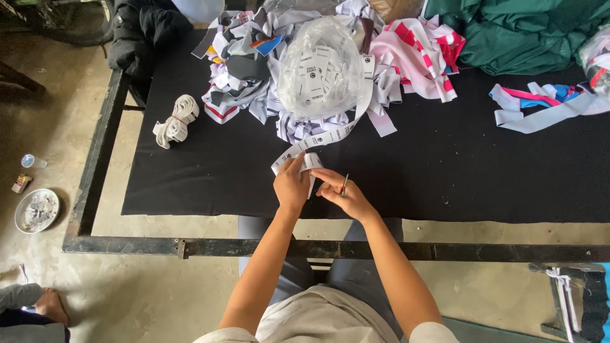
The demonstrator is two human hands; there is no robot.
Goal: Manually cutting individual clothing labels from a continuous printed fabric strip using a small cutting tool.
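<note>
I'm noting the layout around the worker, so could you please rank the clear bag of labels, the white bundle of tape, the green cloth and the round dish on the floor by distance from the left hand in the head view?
From the left hand:
1. Clear bag of labels, straight ahead on the table.
2. White bundle of tape, to the left on the table.
3. Round dish, far left on the floor.
4. Green cloth, far right corner.

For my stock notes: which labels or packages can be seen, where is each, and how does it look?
Label strip: long white ribbon with dark marks, running from the bag to the left hand.
Clear plastic bag: rounded, at the table's far middle, full of white labels.
White bundle: tied roll, left on the black cloth.
</note>
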